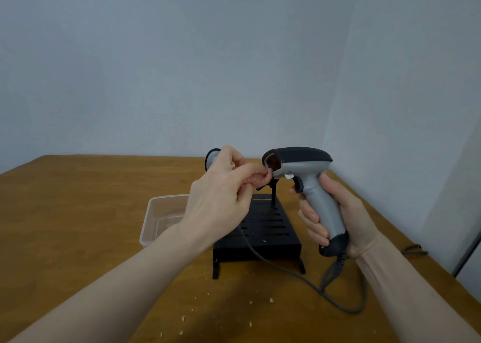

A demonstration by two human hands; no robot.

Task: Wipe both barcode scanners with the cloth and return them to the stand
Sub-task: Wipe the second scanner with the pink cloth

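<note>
Now right hand grips scanner above stand, handle down, window facing left; left hand pinches cloth touching that window. Second scanner behind left hand, mostly hidden

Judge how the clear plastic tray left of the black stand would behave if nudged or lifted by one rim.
The clear plastic tray looks thin-walled and holds little or nothing, so it is probably light and would slide easily on the wooden table. Lifted by one rim it may flex. Its low, wide shape makes tipping unlikely.
</note>
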